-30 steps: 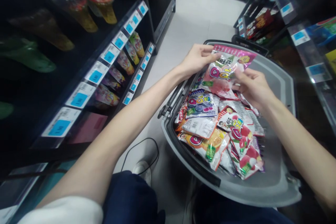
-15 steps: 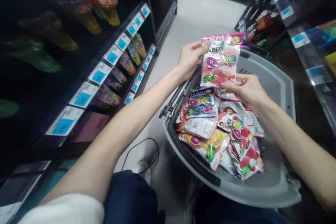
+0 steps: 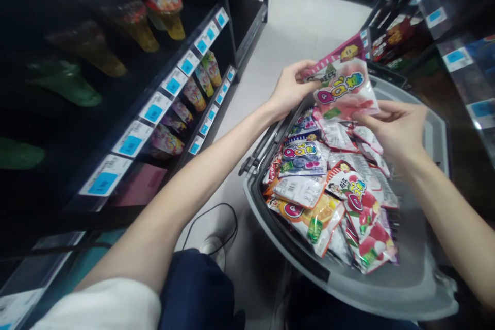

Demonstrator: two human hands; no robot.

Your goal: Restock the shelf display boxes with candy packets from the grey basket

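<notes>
Head view: one pink-and-white candy packet (image 3: 344,85), lettered "QQ" with Chinese characters, held between left hand (image 3: 292,85), pinching its left edge, and right hand (image 3: 398,129), gripping its lower right corner; front toward the wearer, pink-banded top outward, long axis leaning left. Below both hands, in one grey basket (image 3: 413,281): one orange-picture packet (image 3: 315,216) and two red-fruit packets (image 3: 359,198), among others partly covered, uncounted.

The one camera sat on the head, looking forward and down at the gray basket (image 3: 410,296), quite near, with floor (image 3: 305,20) farther away.
</notes>
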